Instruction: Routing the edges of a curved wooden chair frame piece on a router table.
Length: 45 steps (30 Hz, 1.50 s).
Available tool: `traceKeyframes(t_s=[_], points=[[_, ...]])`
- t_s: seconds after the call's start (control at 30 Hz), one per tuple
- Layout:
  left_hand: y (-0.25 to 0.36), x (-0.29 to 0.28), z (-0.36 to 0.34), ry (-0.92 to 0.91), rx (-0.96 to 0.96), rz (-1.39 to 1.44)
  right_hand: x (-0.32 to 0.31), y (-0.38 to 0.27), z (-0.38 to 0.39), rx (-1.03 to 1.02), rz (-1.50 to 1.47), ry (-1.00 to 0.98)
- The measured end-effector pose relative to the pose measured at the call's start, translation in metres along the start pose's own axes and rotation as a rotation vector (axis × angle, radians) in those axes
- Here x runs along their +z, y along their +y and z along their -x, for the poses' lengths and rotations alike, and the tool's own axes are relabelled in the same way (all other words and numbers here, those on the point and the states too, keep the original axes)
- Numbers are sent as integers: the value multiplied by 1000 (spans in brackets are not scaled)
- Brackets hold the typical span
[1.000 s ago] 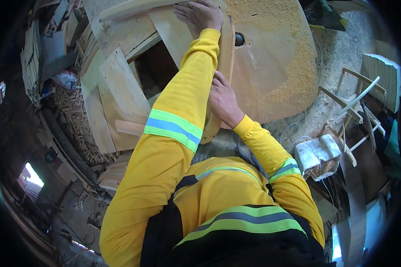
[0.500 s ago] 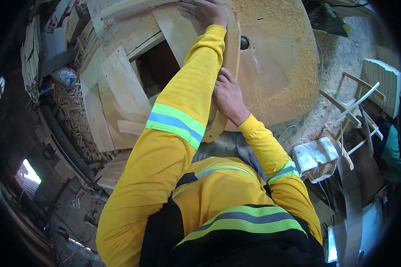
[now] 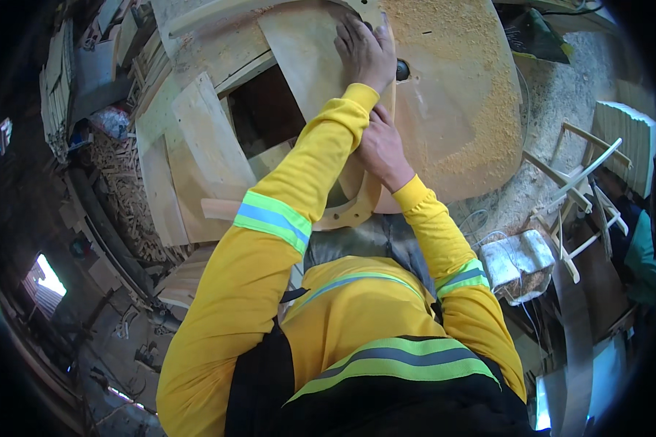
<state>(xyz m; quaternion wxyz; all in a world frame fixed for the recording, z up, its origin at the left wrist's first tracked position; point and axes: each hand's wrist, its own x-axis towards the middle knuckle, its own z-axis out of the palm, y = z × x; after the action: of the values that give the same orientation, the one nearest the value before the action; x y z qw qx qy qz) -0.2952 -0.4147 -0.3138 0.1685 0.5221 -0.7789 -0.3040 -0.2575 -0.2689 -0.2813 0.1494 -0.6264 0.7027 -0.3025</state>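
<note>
I have my left hand (image 3: 366, 49) flat, fingers spread, pressing on the far end of a curved wooden piece (image 3: 357, 207) lying on the sawdust-covered table (image 3: 481, 95). My right hand (image 3: 380, 149) rests nearer on the same piece, fingers loosely curled against it; whether it clasps the edge I cannot tell. Plywood boards (image 3: 204, 146) lie to the left.

The left hand (image 3: 366, 51) has slid slightly right along the curved wooden piece (image 3: 357, 197), toward the round table's hole (image 3: 402, 70).
</note>
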Motion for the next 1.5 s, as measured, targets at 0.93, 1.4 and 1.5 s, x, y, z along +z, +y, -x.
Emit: traceKeyframes(t_s=[0.93, 1.4, 1.5], points=[[19, -6, -11, 137, -77, 216, 2, -78, 126, 5, -531, -448], [13, -6, -27, 259, -183, 238, -22, -67, 99, -85, -469, -495], [21, -21, -30, 43, -235, 299, -23, -59, 106, -172, -307, -493]])
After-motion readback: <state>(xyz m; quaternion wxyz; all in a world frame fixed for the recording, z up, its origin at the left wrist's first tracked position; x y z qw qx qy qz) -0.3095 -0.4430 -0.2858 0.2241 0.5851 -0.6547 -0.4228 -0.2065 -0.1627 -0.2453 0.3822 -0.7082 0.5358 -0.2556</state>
